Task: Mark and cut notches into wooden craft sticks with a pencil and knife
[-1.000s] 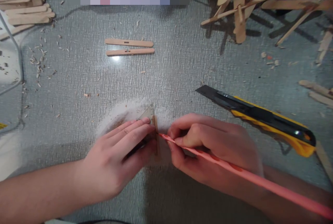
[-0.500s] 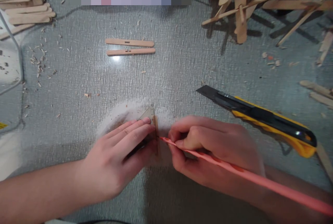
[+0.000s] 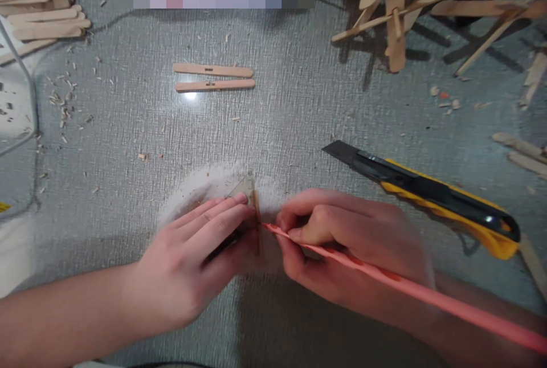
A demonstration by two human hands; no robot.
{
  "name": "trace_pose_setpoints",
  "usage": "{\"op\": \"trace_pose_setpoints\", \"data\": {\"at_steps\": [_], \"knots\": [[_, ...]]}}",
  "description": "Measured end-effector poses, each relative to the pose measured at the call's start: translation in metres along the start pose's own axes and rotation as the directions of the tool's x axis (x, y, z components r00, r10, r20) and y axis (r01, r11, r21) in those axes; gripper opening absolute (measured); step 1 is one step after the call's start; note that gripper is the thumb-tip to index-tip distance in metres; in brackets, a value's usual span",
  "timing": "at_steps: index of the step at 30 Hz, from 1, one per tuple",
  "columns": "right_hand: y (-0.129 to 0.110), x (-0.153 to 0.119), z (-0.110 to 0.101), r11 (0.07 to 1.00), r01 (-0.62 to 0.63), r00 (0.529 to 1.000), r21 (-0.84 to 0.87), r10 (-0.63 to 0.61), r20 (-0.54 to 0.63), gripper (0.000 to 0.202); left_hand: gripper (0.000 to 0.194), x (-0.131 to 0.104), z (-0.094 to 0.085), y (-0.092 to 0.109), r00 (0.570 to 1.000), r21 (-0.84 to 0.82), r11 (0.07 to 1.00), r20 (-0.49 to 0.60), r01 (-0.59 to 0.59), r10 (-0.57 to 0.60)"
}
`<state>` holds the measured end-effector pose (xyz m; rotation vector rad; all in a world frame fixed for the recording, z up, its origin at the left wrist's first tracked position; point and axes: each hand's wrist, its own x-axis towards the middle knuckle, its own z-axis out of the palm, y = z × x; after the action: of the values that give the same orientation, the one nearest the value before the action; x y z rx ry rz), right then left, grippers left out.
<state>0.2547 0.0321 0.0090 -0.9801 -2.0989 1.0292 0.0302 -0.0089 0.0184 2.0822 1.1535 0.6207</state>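
Note:
My left hand (image 3: pixel 199 248) presses down on a clear set square (image 3: pixel 244 187), its fingers covering most of it. Along the ruler's right edge lies a wooden craft stick (image 3: pixel 257 242), pointing away from me and partly hidden by my fingertips. In my right hand (image 3: pixel 346 242) is a pink pencil (image 3: pixel 410 285), pinched close to its point. The pencil tip meets the stick's right side near its middle. Both hands work over a whitish patch on the table.
A yellow and black utility knife (image 3: pixel 427 194) lies right of my hands, blade toward the left. Two notched craft sticks (image 3: pixel 213 77) lie farther back. Stick piles fill the upper left (image 3: pixel 47 12) and upper right (image 3: pixel 395 20). Wood chips (image 3: pixel 64 103) litter the grey table (image 3: pixel 277 111).

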Motion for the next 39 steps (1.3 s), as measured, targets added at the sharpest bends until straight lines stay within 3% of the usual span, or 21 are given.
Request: {"op": "trace_pose_setpoints", "data": {"at_steps": [39], "knots": [[0.0005, -0.0010, -0.0026, 0.999, 0.027, 0.999, -0.045, -0.026, 0.025, 0.024, 0.015, 0.0012, 0.0010, 0.0006, 1.000, 0.000, 1.000, -0.028, -0.008, 0.008]]}}
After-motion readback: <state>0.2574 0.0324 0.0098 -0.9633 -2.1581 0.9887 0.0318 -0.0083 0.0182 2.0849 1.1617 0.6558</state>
